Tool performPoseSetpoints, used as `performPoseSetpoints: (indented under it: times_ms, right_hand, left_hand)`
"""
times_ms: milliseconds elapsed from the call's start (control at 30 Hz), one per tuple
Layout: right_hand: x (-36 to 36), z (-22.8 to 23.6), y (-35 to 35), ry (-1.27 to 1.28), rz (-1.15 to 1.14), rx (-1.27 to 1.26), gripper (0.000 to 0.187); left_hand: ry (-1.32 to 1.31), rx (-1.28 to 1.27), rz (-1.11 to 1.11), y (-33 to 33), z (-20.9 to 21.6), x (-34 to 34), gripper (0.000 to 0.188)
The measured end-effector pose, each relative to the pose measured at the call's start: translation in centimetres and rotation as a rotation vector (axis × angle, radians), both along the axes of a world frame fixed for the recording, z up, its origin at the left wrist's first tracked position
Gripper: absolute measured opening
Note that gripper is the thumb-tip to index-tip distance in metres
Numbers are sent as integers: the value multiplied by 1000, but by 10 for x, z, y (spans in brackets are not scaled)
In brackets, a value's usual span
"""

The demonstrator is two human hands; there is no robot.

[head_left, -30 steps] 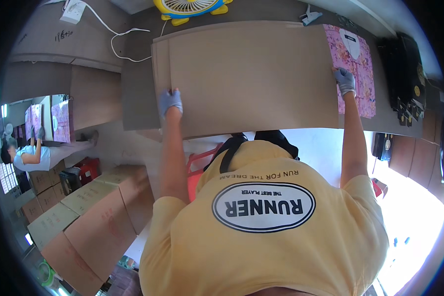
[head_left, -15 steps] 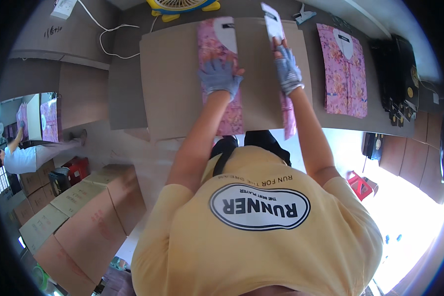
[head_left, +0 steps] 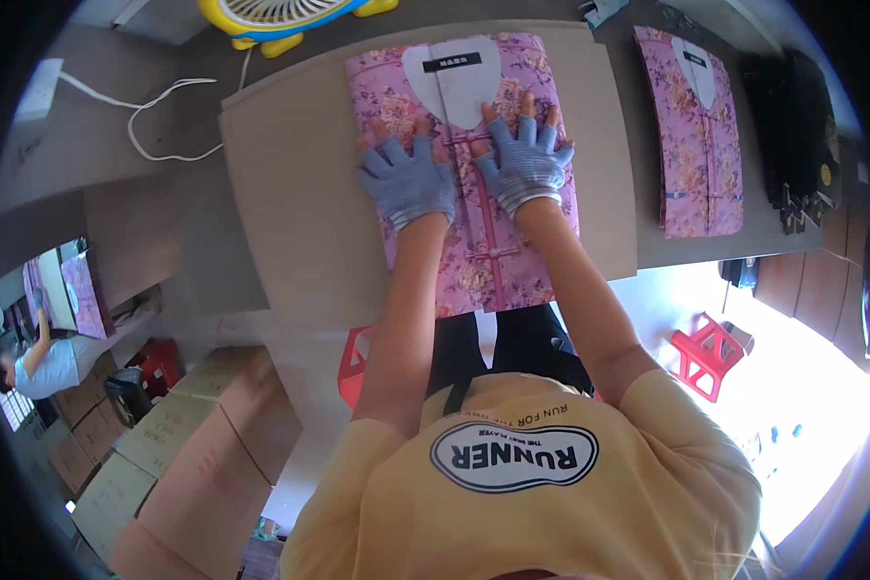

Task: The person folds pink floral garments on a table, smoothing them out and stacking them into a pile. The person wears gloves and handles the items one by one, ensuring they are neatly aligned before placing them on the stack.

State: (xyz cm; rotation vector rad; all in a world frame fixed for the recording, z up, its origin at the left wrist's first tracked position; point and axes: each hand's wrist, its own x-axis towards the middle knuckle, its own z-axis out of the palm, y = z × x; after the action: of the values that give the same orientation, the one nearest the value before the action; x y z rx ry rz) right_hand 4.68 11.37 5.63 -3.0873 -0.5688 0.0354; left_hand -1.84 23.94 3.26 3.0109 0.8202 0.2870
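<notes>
a dark label (head_left: 451,62) with small pale characters is borne on the white neck piece (head_left: 466,108) of a pink floral shirt (head_left: 466,213), and a like label is seen on a second shirt (head_left: 696,159) at the right. the yellow tee (head_left: 551,532) is printed with dark lettering inside a black-edged oval, with a curved line of letters set nearer the hem; all of it is seen upside down. faint reddish marks are printed on the cartons (head_left: 208,464), too blurred to be read.

half a second ago, two separate narrow floral parts were held under the hands, the right one raised on edge; now one flat folded front is shown, its closures lined up down the middle. the second shirt has been left on the table (head_left: 213,232).

the pink shirt is laid on the cardboard (head_left: 290,193). the left hand (head_left: 408,182) and right hand (head_left: 527,164), in fingerless grey-blue gloves, are pressed palm down on it, fingers spread, nothing being gripped.
</notes>
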Motion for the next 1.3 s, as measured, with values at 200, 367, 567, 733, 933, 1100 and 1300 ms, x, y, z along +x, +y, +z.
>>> performPoseSetpoints:
  times_ms: [200, 367, 567, 733, 933, 1100, 1300]
  right_hand:
    - [-7, -26, 7, -61, 25, -11, 60]
    - [-11, -28, 8, -80, 31, 14, 61]
    - [-4, -18, 8, -29, 41, -18, 64]
    - [16, 9, 0, 152, 173, -147, 67]
    - [159, 1, -2, 116, 357, -122, 55]
    - [186, -46, -2, -452, 463, 306, 37]
    - [-72, -20, -155, 6, 696, -401, 76]
  left_hand:
    - [-56, -36, -37, 2, -13, -7, 53]
    - [-69, -24, -55, 1, -14, -9, 51]
    - [-73, 56, -114, -4, -8, -6, 54]
    - [0, -133, -336, -51, -13, -47, 59]
    - [-27, -100, -370, -59, -9, -61, 54]
    - [-9, -115, -414, -61, -6, -58, 51]
    - [-25, -57, -384, -59, -14, -57, 51]
